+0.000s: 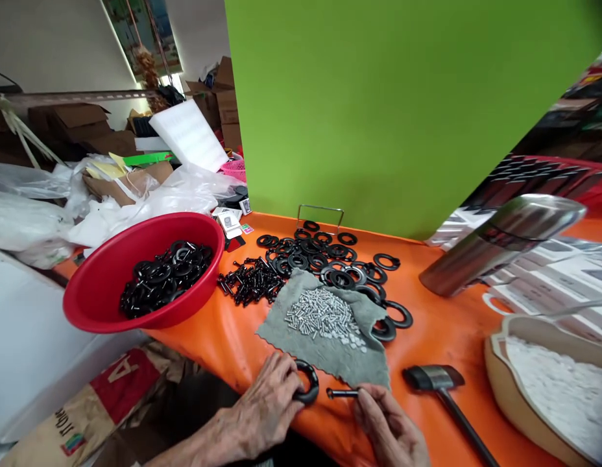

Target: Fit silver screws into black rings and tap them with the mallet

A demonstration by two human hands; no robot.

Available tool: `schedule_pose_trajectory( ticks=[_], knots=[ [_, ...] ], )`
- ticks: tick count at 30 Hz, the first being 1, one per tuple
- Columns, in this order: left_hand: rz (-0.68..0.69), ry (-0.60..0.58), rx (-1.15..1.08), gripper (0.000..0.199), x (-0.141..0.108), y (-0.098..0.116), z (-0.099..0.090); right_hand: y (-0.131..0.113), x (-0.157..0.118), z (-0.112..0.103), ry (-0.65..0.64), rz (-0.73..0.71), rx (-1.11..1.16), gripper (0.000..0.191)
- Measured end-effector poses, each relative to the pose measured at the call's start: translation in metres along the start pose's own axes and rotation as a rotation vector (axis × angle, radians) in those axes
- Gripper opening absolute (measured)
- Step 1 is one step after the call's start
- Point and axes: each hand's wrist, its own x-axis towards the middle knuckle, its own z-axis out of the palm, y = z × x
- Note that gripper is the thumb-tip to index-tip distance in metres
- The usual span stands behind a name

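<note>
My left hand (274, 395) is closed around a black ring (308, 383), held on edge just over the front of the orange table. Between thumb and fingers of my right hand (388, 421) is a short black rod (343, 393), its knobbed end pointing left at the ring. Ring and rod are a small gap apart. Beyond them lies a grey cloth (301, 353) with a heap of small silver pins (320, 312) and some little whitish pieces (352, 340). Behind the cloth are a pile of black rings (298, 261) and a heap of black rods (255, 282).
A red basin (94, 292) of black parts sits at the left. To the right are a mallet (434, 377), a tan bowl (500, 370) of white pieces and a leaning steel flask (500, 243). A green panel (359, 117) closes off the back.
</note>
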Motion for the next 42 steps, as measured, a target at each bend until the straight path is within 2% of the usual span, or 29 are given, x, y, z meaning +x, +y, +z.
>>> schedule_pose_trajectory(
  ticks=[2,5,8,12,16,19,22,25,30,35,39,42],
  knots=[
    [-0.069,0.049,-0.025,0.027,-0.005,-0.003,0.012,0.001,0.001,-0.001,0.011,-0.002,-0.001,0.038],
    [-0.164,0.134,-0.040,0.048,0.002,-0.004,0.022,0.001,0.002,0.001,0.049,0.044,0.052,0.044],
    [-0.164,0.150,-0.041,0.044,0.008,-0.002,0.028,-0.003,0.001,0.002,0.081,0.071,0.076,0.050],
    [-0.142,0.175,-0.034,0.043,0.006,0.001,0.031,-0.014,-0.007,0.006,0.083,0.022,-0.057,0.045],
    [-0.160,0.198,-0.063,0.046,0.003,0.006,0.025,-0.027,-0.014,0.024,0.095,-0.032,-0.083,0.042],
    [-0.163,0.220,-0.229,0.043,0.004,0.010,0.018,-0.034,-0.015,0.038,0.043,-0.078,-0.108,0.036],
    [-0.190,0.177,-0.456,0.021,0.008,0.009,0.011,-0.035,-0.011,0.045,-0.056,-0.157,-0.197,0.034],
    [-0.190,0.152,-0.532,0.018,0.011,0.004,0.005,-0.032,-0.003,0.042,-0.116,-0.267,-0.285,0.034],
    [-0.084,0.129,-0.377,0.018,0.010,-0.006,0.000,-0.022,0.013,0.031,-0.226,-0.551,-0.489,0.022],
    [-0.079,0.117,-0.106,0.016,0.008,-0.011,0.006,-0.005,0.025,0.022,-0.302,-0.831,-0.633,0.017],
    [-0.055,0.128,-0.089,0.015,0.007,-0.013,0.010,0.007,0.030,0.018,-0.319,-0.980,-0.743,0.021],
    [-0.023,0.146,-0.113,0.013,0.007,-0.015,0.010,0.011,0.029,0.019,-0.311,-1.033,-0.812,0.027]
  ],
)
